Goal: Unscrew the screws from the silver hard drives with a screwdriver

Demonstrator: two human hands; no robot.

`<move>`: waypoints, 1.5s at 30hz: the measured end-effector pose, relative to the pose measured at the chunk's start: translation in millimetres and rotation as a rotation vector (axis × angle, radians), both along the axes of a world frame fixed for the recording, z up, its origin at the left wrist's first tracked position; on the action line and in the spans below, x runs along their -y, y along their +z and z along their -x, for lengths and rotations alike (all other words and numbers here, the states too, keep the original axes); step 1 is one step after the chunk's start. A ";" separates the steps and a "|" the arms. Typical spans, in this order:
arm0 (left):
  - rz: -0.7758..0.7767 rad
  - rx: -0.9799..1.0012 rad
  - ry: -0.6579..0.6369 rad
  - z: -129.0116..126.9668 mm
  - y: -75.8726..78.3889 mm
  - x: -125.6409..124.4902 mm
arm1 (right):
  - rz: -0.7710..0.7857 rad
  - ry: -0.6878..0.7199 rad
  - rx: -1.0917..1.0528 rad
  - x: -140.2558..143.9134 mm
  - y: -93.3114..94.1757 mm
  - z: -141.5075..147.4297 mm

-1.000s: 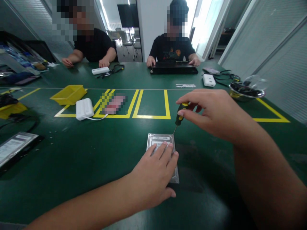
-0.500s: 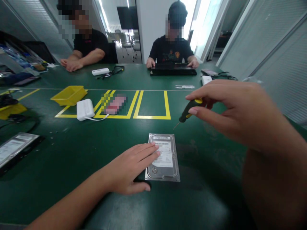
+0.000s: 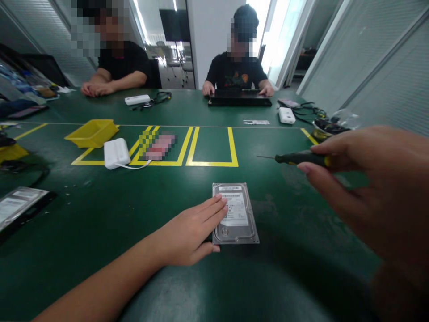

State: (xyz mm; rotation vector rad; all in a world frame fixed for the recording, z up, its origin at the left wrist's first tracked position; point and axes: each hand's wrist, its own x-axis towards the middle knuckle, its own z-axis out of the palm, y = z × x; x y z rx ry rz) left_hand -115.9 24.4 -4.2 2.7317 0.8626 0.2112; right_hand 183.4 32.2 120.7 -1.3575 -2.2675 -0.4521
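Observation:
A silver hard drive [image 3: 239,230] with a white label lies label up on the green table. My left hand [image 3: 192,230] grips its left side, with the fingers over the label and the thumb at the near left corner. What the thumb touches under the edge is hidden. My right hand [image 3: 355,179] is closed around the dark green and yellow handle of a screwdriver [image 3: 295,158]. Its thin shaft points left, above the table and apart from the drive.
A second hard drive [image 3: 20,205] lies at the left. Beyond are a yellow bin [image 3: 94,133], a white power bank [image 3: 116,153] cabled to a blurred pink device [image 3: 162,146], and yellow tape. Two people sit across the table, one with hands on a black laptop-like object [image 3: 239,98].
My right hand has moved right with the screwdriver, whose tip now points left instead of down toward the drive. The drive and my left hand have shifted slightly right and away from me.

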 end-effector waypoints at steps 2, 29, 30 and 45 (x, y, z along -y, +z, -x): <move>0.004 0.011 0.001 -0.3 -0.7 -0.3 | -0.040 -0.138 0.071 1.7 -12.3 2.2; 0.041 0.022 0.038 -5.8 1.5 -8.4 | 0.431 -0.409 0.234 -40.4 -117.8 -27.7; 0.039 0.019 0.037 -5.8 1.3 -8.3 | 0.428 -0.406 0.228 -40.6 -117.9 -28.7; 0.014 0.034 0.044 -11.1 -1.8 -11.5 | 0.449 -0.453 0.181 -53.2 -121.8 -40.9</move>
